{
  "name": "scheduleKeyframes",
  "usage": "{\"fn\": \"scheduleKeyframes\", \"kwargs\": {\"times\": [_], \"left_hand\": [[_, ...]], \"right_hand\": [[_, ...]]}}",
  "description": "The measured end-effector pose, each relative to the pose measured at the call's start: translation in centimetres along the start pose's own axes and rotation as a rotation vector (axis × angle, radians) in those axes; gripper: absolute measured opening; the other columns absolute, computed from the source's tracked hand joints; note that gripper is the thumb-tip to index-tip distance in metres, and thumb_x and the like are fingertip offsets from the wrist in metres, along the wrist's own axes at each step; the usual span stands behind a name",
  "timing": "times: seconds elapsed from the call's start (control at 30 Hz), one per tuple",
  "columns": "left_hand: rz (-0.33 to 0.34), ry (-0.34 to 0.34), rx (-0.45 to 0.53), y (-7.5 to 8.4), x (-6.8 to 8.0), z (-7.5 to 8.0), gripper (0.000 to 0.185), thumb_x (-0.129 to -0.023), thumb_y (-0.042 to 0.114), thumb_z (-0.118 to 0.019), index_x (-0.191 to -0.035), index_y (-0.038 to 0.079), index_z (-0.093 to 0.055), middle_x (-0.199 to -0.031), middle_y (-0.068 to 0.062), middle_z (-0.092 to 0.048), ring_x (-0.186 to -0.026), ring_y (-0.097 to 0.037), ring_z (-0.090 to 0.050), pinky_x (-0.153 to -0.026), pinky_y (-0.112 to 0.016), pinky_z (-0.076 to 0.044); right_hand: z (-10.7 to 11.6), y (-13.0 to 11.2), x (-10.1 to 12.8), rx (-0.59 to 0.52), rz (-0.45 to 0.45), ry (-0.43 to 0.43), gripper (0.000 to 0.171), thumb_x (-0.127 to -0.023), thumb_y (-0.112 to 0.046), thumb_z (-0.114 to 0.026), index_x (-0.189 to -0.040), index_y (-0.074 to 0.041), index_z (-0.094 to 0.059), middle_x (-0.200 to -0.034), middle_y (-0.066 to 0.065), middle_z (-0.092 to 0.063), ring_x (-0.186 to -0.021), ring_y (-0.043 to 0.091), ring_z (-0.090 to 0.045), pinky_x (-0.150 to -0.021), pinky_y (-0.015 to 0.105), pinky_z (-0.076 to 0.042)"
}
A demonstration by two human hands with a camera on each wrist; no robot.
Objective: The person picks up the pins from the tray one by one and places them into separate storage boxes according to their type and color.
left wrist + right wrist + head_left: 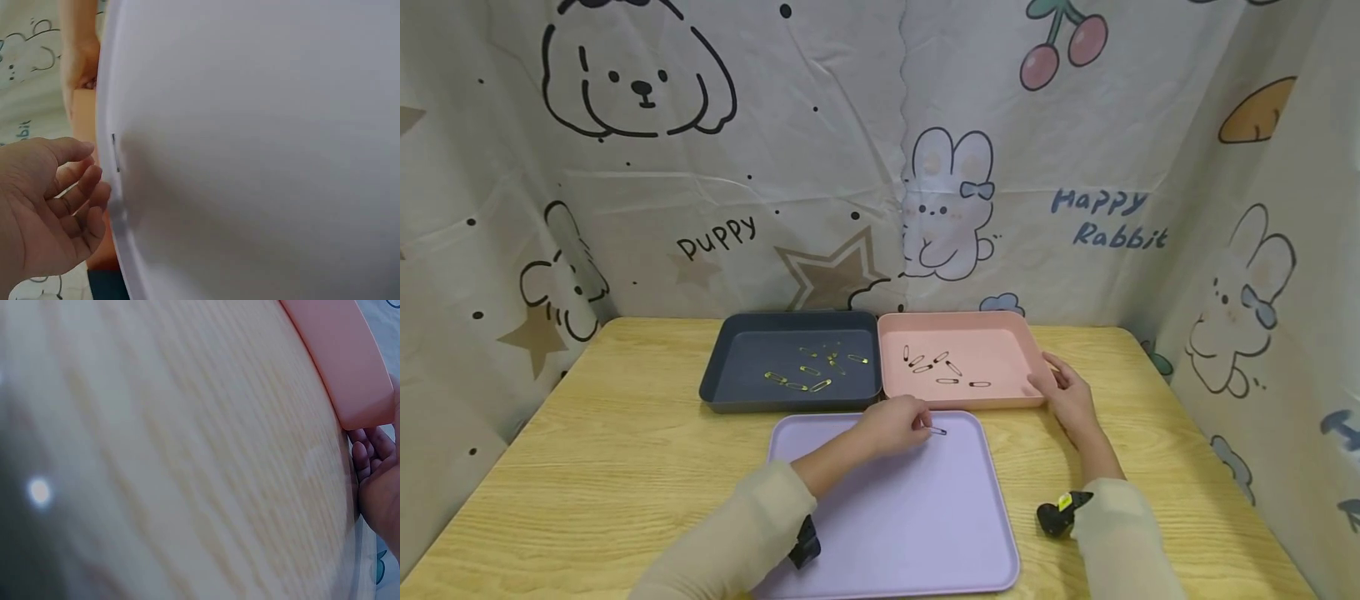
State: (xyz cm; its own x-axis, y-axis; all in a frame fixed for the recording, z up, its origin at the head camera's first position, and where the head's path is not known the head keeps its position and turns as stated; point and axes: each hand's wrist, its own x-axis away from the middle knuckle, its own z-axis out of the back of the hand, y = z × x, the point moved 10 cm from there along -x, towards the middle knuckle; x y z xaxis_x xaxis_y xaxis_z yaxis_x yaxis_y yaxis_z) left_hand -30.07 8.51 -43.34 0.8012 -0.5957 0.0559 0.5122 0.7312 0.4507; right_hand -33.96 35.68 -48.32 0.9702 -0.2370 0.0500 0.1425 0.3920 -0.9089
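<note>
Near the far rim of the lilac tray [887, 525], a dark safety pin [937, 431] lies right by the fingertips of my left hand [895, 425]. In the left wrist view, that safety pin [115, 153] is just apart from my left hand [56, 200], whose thumb and loosely bent fingers hold nothing. My right hand [1071, 400] grips the front right corner of the pink tray [1000, 342], thumb over the rim. Several dark safety pins [947, 381] lie in the pink tray. The right wrist view shows the pink tray's wall [350, 369] and my right hand [378, 469] against its corner.
A dark blue tray [737, 342] with several yellow safety pins [808, 370] stands left of the pink one, touching it. All three trays are on a wooden table [587, 467]. A printed curtain [820, 167] hangs behind and on both sides.
</note>
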Motion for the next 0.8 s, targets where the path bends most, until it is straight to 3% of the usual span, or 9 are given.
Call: {"fn": "scheduleKeyframes", "kwargs": {"times": [0.13, 0.37, 0.57, 0.8], "left_hand": [[0.023, 0.013, -0.015, -0.4, 0.1, -0.6, 0.01, -0.084, 0.021, -0.063, -0.091, 0.015, -0.066, -0.07, 0.009, -0.06, -0.061, -0.005, -0.05, -0.058, -0.02, -0.039], [0.039, 0.055, -0.092, -0.4, -0.2, -1.0, 0.024, -0.085, 0.024, -0.062, -0.107, 0.017, -0.069, -0.096, 0.005, -0.072, -0.081, -0.008, -0.063, -0.067, -0.026, -0.047], [0.033, 0.043, -0.142, -0.2, -0.2, -1.5, 0.014, -0.085, 0.024, -0.063, -0.097, 0.02, -0.069, -0.088, 0.008, -0.07, -0.072, -0.006, -0.058, -0.063, -0.024, -0.043], [0.035, 0.042, -0.132, 0.0, -0.4, -1.4, 0.003, -0.085, 0.021, -0.063, -0.085, 0.02, -0.066, -0.074, 0.01, -0.064, -0.062, -0.005, -0.052, -0.057, -0.022, -0.039]], "right_hand": [[0.0, 0.1, 0.0, -0.002, -0.008, -0.002, 0.067, -0.09, -0.036, -0.059, -0.148, -0.016, -0.03, -0.143, 0.019, -0.04, -0.127, 0.027, -0.04, -0.072, 0.002, -0.037], [0.1, 0.2, 0.0, 0.01, -0.008, -0.008, 0.068, -0.091, -0.037, -0.058, -0.148, -0.017, -0.029, -0.144, 0.019, -0.039, -0.129, 0.029, -0.038, -0.073, 0.002, -0.035], [0.0, 0.1, 0.2, 0.006, -0.022, -0.013, 0.068, -0.091, -0.037, -0.058, -0.148, -0.017, -0.028, -0.147, 0.019, -0.036, -0.132, 0.03, -0.037, -0.075, 0.003, -0.036], [0.1, 0.1, 0.0, 0.008, -0.019, -0.005, 0.068, -0.09, -0.038, -0.058, -0.148, -0.019, -0.029, -0.145, 0.018, -0.038, -0.13, 0.029, -0.038, -0.072, 0.003, -0.036]]}}
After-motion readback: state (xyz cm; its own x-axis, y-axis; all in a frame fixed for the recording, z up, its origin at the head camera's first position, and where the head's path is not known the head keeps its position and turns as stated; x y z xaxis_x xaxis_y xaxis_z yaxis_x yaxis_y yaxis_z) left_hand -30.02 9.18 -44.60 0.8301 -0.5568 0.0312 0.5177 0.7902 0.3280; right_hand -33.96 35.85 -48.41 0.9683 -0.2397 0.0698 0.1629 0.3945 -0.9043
